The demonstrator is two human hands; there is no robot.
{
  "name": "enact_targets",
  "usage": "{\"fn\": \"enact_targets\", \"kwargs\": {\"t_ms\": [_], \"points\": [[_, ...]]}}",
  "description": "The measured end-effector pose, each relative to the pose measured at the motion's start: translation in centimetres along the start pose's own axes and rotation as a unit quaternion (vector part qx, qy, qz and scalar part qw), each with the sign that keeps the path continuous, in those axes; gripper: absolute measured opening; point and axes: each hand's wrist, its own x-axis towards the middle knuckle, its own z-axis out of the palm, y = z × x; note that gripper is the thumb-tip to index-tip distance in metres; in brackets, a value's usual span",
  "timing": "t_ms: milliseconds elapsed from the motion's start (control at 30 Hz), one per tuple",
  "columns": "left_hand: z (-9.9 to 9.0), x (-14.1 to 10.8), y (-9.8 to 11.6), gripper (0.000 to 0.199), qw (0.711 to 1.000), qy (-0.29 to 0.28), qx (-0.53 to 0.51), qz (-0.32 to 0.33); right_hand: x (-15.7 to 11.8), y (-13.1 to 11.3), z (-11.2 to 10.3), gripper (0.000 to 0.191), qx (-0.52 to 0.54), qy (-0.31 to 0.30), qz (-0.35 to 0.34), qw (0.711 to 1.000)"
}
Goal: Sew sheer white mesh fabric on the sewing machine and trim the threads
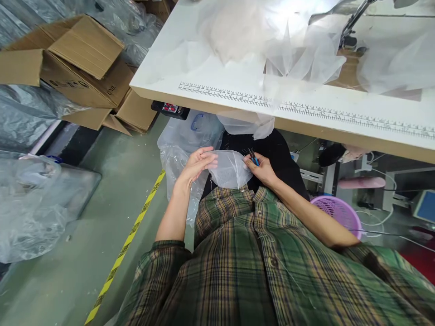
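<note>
My left fingers (208,160) pinch sheer fabric (226,171); my right fingers (249,164) hold its edge and blue-handled snips (255,160). The surface (161,72) stands ahead, clear bin (180,134) left, purple basket (351,219) right.

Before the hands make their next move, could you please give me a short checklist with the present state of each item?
1. Fabric held at both sides: ok. The left hand has one side of the sheer white fabric, the right hand the other.
2. Snips within grasp: ok. The blue-handled snips are in the right hand.
3. Snip blades closed: cannot tell. They are too small to make out.
4. Held fabric apart from the sheer piece hanging at the table edge: ok. Dark trousers show between them.
5. Clothing free of loose threads: not ok. Pale threads lie on the plaid shirt.
</note>
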Motion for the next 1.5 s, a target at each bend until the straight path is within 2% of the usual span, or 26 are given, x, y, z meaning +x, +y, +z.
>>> {"fn": "enact_targets", "kwargs": {"t_ms": [367,533,633,733,800,900,967,1133,1233,1367,1433,1500], "points": [[0.1,-0.7,0.2,0.065,0.999,-0.002,0.046,0.027,0.2,0.9,0.0,0.055,-0.021,0.014,-0.009,1.0],[-0.1,-0.6,-0.4,0.076,0.997,0.02,0.063,0.037,0.4,1.1,0.0,0.054,-0.053,0.017,-0.03,0.998],[-0.3,-0.5,-0.7,0.063,0.986,0.074,0.128,0.076,-0.5,0.5,-0.5,0.044,-0.086,0.042,-0.07,0.993],[-0.1,-0.2,-0.3,0.038,0.954,0.138,0.22,0.15,-2.1,-0.7,-1.8,0.026,-0.119,0.076,-0.134,0.981],[0.6,0.3,0.6,0.032,0.936,0.146,0.243,0.209,-3.0,-1.6,-2.7,0.018,-0.133,0.096,-0.176,0.971],[2.5,1.7,2.6,0.041,0.922,0.127,0.225,0.288,-3.1,-3.0,-3.6,0.014,-0.145,0.142,-0.222,0.954],[4.2,2.7,4.1,0.05,0.923,0.105,0.202,0.309,-2.3,-3.9,-3.8,0.02,-0.159,0.185,-0.252,0.937],[7.8,3.8,6.4,0.051,0.951,0.014,0.147,0.271,-0.3,-5.6,-2.4,0.045,-0.226,0.272,-0.287,0.89],[8.6,3.2,6.7,0.044,0.962,-0.035,0.138,0.232,0.4,-6.0,-1.4,0.047,-0.262,0.305,-0.291,0.868],[8.4,2.0,6.8,0.032,0.959,-0.057,0.168,0.219,0.4,-6.3,-1.8,0.021,-0.287,0.29,-0.293,0.865],[8.0,1.5,7.0,0.029,0.961,-0.064,0.145,0.225,-0.2,-6.7,-2.5,0.015,-0.269,0.259,-0.298,0.878],[7.7,1.0,7.2,0.028,0.967,-0.096,0.089,0.22,-1.3,-7.4,-3.1,0.013,-0.216,0.223,-0.304,0.901]]}}
